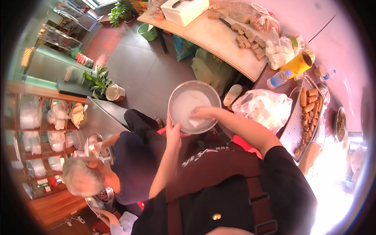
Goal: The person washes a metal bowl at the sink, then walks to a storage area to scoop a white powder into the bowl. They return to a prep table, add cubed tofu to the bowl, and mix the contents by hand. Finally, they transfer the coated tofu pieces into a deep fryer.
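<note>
A round metal bowl (pixel 216 96) is held in front of my body, with a white, powdery or milky substance (pixel 186 102) in it. My left hand (pixel 173 132) is closed on the bowl's near left rim, its thumb lying against the outside. Reaching in over the right side, my right hand (pixel 201 112) is down in the white substance. Its fingers look curled, and their tips are partly hidden by a white patch beneath them, so what they hold cannot be made out.
A long table (pixel 203 31) at the back bears brown cut blocks (pixel 246 37) and a white box (pixel 184 11). On the right are a white plastic bag (pixel 260 107) and a tray (pixel 285 137) of brown pieces. Another person (pixel 133 168) bends over bowls at my left.
</note>
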The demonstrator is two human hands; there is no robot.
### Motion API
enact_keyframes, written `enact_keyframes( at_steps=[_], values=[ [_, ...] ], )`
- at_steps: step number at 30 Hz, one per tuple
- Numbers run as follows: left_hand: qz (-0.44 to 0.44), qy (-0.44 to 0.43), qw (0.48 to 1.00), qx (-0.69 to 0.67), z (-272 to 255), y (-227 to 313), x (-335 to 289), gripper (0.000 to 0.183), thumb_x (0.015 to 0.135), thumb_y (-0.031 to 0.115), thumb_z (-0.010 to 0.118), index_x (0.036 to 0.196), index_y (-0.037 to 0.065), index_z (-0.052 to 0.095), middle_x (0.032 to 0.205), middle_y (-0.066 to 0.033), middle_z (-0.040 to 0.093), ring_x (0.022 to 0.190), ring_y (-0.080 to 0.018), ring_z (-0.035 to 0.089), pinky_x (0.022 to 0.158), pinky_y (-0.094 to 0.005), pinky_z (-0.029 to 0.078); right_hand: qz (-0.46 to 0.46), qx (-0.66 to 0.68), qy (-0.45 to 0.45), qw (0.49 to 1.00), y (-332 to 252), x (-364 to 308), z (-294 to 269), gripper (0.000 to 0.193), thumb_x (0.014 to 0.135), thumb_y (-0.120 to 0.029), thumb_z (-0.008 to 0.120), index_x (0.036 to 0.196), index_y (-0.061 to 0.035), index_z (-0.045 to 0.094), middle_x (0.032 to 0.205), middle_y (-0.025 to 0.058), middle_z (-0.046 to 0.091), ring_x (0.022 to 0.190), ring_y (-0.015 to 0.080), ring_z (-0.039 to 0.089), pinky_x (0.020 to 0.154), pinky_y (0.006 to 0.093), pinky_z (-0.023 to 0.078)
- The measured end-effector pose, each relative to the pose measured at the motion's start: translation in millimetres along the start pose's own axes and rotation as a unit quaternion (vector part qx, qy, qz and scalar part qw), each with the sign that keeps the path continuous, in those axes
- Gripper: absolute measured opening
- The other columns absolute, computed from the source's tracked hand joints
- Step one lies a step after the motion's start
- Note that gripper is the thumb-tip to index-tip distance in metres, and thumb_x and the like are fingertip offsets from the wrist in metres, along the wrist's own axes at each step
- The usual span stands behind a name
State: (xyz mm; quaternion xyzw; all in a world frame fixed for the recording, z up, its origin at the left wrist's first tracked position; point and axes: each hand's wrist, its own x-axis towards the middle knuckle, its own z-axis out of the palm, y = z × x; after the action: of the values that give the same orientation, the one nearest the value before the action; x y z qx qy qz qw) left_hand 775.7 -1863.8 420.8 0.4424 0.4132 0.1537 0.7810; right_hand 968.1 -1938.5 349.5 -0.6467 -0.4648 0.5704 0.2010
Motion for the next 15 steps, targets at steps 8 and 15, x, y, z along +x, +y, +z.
enact_keyframes(
  at_steps=[8,15],
  values=[
    [-0.049,-0.129,0.99,0.019,56.3,102.2,210.9,0.083,0.079,-0.007,0.041,0.154,0.019,0.019,0.133,-0.017,0.05,0.093,-0.0303,0.069,0.05,-0.0318,0.063,-0.065,-0.003,0.264,0.962,-68.8,-4.9,-231.0,0.041,0.095,-0.035,0.053,0.103,0.0003,0.071,0.103,0.02,0.07,0.094,0.034,0.064,0.089,0.0405,0.047],
    [-0.068,-0.212,0.974,0.043,119.3,147.3,327.2,0.082,0.078,-0.005,0.044,0.153,0.019,0.022,0.131,-0.0166,0.052,0.091,-0.0297,0.069,0.05,-0.0329,0.063,-0.062,0.003,0.426,0.903,-55.8,3.4,-342.6,0.024,0.091,-0.023,0.06,0.1,-0.0039,0.071,0.092,0.0164,0.069,0.084,0.0297,0.065,0.081,0.0379,0.051]
  ],
)
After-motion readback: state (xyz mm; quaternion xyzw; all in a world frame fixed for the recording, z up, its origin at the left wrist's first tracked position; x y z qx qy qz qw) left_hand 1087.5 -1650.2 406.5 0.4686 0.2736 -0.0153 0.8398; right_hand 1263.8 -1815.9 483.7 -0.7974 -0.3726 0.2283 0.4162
